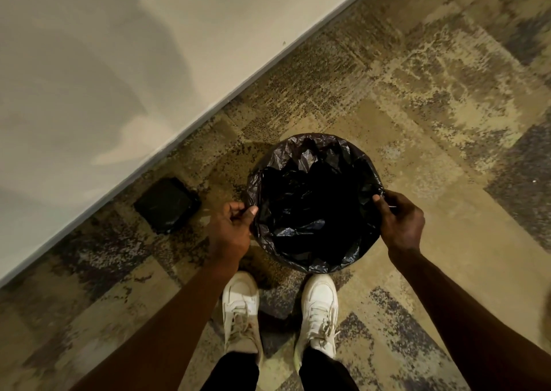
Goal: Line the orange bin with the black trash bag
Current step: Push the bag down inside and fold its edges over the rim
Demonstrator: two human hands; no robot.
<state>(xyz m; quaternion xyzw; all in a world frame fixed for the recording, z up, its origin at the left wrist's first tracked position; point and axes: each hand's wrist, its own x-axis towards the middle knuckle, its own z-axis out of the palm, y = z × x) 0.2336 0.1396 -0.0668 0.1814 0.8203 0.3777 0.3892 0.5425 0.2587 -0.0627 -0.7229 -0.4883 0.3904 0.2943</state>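
The black trash bag [313, 206] hangs open inside a round bin on the floor and is folded over the whole rim, so none of the bin's orange shows. My left hand [231, 231] pinches the bag's edge at the rim's left side. On the rim's right side my right hand [401, 222] pinches the edge too. The inside of the bag is dark and crumpled.
A flat folded pack of black bags [167, 204] lies on the carpet left of the bin, close to the white wall [104, 62] and its baseboard. My two white sneakers [280, 310] stand just in front of the bin. Patterned carpet extends to the right.
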